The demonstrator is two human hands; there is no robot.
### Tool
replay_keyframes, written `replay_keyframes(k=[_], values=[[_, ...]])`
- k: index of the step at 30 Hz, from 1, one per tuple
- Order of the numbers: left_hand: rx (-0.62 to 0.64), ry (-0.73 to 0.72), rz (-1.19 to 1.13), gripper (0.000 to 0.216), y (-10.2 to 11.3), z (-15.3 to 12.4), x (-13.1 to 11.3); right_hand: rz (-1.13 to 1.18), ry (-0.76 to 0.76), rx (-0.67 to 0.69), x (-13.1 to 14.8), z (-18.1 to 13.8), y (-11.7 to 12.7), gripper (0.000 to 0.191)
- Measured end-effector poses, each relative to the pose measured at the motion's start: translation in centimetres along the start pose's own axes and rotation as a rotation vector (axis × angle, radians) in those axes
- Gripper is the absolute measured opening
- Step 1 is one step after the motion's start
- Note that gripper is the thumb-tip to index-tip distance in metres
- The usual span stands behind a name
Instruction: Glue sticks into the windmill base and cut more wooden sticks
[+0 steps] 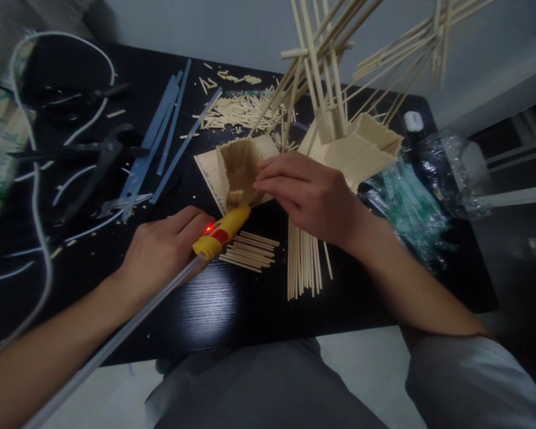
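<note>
My left hand [167, 241] is wrapped round a yellow hot glue gun [218, 234] with a red light lit on it. A long clear glue stick [129, 330] runs out of its back toward me, and its front end is at the near edge of a small box of wooden sticks [239, 167]. My right hand [306, 187] is pinched at the box's right side; whatever is between its fingertips is too small to make out. Below the box lie a row of short wooden sticks [250, 251] and a bundle of longer sticks [306, 262].
A larger stick structure [335, 125] rises behind my right hand. Blue glue sticks [154, 140], black pliers [109, 149] and a white cable [36, 196] lie left. Stick offcuts [241, 110] are piled at the back; plastic wrapping [415, 202] lies right on the black table [339, 316].
</note>
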State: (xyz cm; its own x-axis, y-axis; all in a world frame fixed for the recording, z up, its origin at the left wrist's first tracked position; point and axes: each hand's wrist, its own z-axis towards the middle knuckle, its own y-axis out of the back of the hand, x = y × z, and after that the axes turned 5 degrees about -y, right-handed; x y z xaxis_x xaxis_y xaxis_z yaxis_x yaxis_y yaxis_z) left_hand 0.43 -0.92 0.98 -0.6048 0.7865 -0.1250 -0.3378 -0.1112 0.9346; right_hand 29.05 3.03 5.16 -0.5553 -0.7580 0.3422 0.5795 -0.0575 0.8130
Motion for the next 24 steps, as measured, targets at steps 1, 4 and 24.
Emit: replay_keyframes(k=[1,4,24], values=[[-0.001,-0.001,-0.003,0.017,0.0,0.0,0.0,0.001,0.002,0.001,0.0,0.0,0.0,0.031],[-0.007,-0.001,-0.002,0.017,0.0,0.1,0.1,0.026,0.007,0.001,-0.2,0.0,-0.1,0.032],[0.053,0.053,0.075,0.011,0.1,0.7,-1.0,0.002,0.020,-0.003,-0.2,0.0,-0.5,0.034]])
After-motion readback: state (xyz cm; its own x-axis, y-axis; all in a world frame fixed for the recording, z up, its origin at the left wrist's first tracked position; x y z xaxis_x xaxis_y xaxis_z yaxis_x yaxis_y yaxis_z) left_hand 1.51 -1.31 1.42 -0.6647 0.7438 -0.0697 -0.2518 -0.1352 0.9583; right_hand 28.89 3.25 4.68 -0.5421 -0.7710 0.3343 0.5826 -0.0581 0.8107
